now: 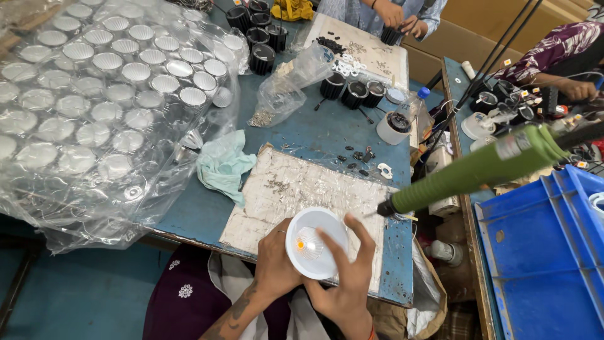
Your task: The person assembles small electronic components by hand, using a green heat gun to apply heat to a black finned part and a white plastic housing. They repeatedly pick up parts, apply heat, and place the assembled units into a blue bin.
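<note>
I see both hands low in the head view, wrapped around one white lamp cup just above the near edge of the table.

- Left hand cups the lamp from its left side, fingers curled behind the body — closed on it.
- Right hand grips from below and right, thumb laid across the face, one finger up along the right rim. Also closed on it.
- Lamp faces up toward the camera, ribbed reflector and orange emitter at centre. Its axis points roughly at the lens, so no long axis to speak of in this view.

The relation that matters: a green screwdriver hangs to the right, long axis running from upper right down to lower left, tip just beside the lamp's right rim, near the raised right finger. Nobody grips it here. Right hand is the nearer one.

Around it: worn white board under the lamp, teal rag to the left, big plastic bag of silver reflectors beyond, black heat sinks further up, blue bin at right. Other people's hands work at the far end.
</note>
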